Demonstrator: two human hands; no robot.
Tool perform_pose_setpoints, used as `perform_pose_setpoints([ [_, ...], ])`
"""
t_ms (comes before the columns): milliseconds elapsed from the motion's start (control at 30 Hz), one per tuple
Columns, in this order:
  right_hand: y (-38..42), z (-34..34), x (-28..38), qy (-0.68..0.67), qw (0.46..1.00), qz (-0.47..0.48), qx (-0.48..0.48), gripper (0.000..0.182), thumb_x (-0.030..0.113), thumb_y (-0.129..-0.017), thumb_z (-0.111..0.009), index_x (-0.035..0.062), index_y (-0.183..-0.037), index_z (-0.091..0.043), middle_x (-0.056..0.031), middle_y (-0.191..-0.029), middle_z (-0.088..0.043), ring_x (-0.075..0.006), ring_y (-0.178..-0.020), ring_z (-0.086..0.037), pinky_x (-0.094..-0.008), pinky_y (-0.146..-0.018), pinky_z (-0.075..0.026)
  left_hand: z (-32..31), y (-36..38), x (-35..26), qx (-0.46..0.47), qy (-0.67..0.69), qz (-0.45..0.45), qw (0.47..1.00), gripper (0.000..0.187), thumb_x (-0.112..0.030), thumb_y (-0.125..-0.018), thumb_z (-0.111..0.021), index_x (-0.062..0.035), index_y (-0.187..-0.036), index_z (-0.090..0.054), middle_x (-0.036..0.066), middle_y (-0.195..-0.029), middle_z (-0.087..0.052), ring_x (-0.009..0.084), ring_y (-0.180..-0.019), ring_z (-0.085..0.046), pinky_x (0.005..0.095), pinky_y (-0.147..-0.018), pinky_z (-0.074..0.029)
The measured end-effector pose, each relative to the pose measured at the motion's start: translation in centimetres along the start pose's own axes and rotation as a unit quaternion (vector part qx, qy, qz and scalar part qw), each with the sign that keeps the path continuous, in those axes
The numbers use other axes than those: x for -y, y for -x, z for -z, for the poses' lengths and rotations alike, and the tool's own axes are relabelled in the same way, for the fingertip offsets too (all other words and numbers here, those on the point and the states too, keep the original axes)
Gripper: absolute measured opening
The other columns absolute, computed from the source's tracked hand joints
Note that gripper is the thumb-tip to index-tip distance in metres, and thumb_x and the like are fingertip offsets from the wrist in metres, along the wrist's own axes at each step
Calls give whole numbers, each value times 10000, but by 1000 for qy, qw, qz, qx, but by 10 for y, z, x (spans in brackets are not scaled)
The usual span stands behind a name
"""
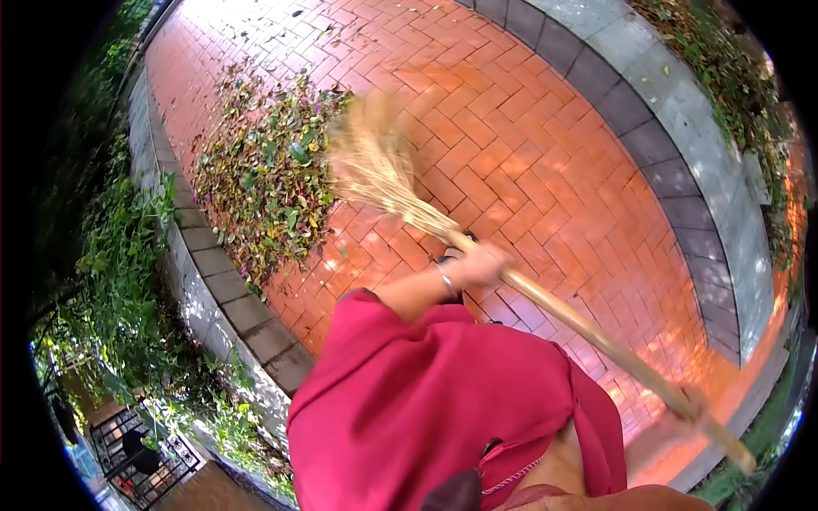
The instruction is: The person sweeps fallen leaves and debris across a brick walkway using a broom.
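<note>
A long-handled straw broom lies diagonally across the view, its bristles blurred at the upper left end. My left hand, with a bracelet at the wrist, is wrapped round the handle just above the bristles. Farther along, near the handle's end at the lower right, my right hand is closed round the wood, somewhat blurred. The bristles touch the right edge of a wide pile of dry and green leaves on the red brick paving.
A low stone kerb with green plants beyond it borders the left side. Dark edging and a grey stone kerb curve along the right. Scattered leaves lie on the bricks at the top. Black metal furniture stands at the lower left.
</note>
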State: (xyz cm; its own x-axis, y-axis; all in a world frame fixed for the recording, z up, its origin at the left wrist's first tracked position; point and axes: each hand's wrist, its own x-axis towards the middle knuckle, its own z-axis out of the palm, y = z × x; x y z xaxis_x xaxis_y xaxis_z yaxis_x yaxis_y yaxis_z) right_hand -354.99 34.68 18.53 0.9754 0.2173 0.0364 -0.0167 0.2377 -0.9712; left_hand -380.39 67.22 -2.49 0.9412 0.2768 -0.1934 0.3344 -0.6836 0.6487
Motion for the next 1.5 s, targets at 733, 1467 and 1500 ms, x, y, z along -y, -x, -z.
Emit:
perform_pose_setpoints([
  [733, -110, -24, 54, 372, 882, 290, 16, 284, 234, -757, -549, -44, -799, -503, -180, -781, -548, -279, -743, -533, -399, -713, -453, 183, -298, 20, -28, 1, -250, 968, 118, -213, -613, -586, -164, -710, -542, 29, -710, -556, 216, -748, -540, 388, -698, -366],
  [1467, -279, -394, -52, -2, 999, 34, 35, 175, 163, -769, -495, -8, -749, -528, -147, -751, -525, -302, -754, -511, -432, -744, -426, 343, -399, 242, -128, -19, -175, 976, 136, -228, -609, -590, -150, -698, -523, 12, -647, -531, 206, -679, -534, 360, -632, -367],
  [1500, -281, -423, -68, -7, 998, 11, 57, 174, 161, -772, -494, -9, -750, -526, -148, -752, -525, -301, -752, -509, -432, -747, -425, 347, -387, 269, -102, -17, -140, 985, 112, -242, -620, -585, -163, -686, -540, 15, -650, -551, 206, -698, -546, 356, -649, -367],
])
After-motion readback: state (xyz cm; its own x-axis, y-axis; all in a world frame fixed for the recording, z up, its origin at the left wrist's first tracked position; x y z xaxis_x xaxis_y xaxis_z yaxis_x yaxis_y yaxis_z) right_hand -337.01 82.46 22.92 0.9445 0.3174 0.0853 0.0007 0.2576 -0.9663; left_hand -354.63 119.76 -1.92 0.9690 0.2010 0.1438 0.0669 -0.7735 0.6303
